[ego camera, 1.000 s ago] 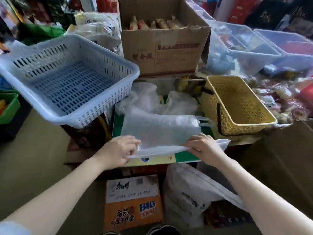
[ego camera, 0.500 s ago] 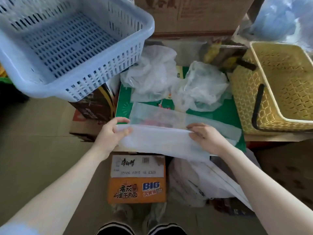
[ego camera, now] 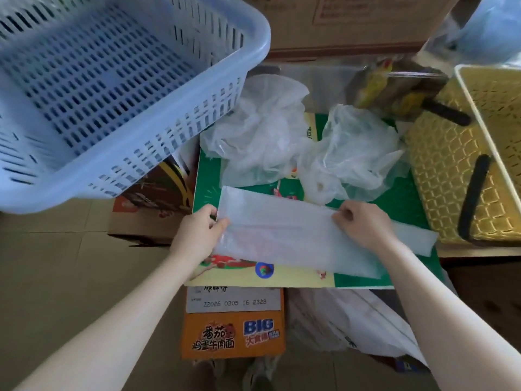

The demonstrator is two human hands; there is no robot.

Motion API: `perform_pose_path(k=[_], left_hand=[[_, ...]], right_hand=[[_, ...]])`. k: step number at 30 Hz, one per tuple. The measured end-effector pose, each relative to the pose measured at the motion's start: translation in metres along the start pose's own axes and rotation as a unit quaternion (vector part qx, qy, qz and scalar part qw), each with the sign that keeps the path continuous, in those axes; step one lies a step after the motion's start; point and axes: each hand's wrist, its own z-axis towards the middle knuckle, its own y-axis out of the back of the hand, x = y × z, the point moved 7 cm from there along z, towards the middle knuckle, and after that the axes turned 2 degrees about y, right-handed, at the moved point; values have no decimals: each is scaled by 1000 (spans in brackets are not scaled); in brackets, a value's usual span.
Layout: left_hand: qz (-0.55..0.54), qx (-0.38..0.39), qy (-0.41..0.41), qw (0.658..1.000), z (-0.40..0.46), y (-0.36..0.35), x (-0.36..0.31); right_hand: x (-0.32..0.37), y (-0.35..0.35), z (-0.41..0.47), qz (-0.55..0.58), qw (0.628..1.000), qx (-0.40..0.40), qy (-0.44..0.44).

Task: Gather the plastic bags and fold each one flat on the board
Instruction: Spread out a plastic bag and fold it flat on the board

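A thin white plastic bag [ego camera: 284,232] lies folded into a long flat strip on the green and yellow board [ego camera: 406,198]; the strip runs from left to right across the near part of the board, and its right end pokes out past the right hand; the left hand [ego camera: 197,235] pinches the left end of the strip, with the thumb on top and the fingers curled under the edge; the right hand [ego camera: 363,224] has its fingers curled down on the top edge of the strip near the right end and holds it there.

Two more plastic bags sit on the far part of the board, both still crumpled; the left crumpled bag [ego camera: 259,131] is just beside the right crumpled bag [ego camera: 352,153], and they touch in the middle; both are behind the folded strip.

A big blue basket [ego camera: 248,60] with holes in it is up on the left, and its corner hangs over the far left part of the board; a yellow basket [ego camera: 439,170] with black handles stands on the right, just beside the board; a brown cardboard box [ego camera: 352,24] is at the back.

Under the near edge of the board is an orange noodle box [ego camera: 234,334] with a white label; next to it on the right lies a big white sack [ego camera: 346,320]; the floor [ego camera: 56,263] is pale tile.
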Motion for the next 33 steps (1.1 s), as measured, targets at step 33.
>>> perform_pose_path(k=[33], left_hand=[[321,41,-280,904,0,-61,-42]], right_hand=[[101,-71,-37,-63,982,-122,127]])
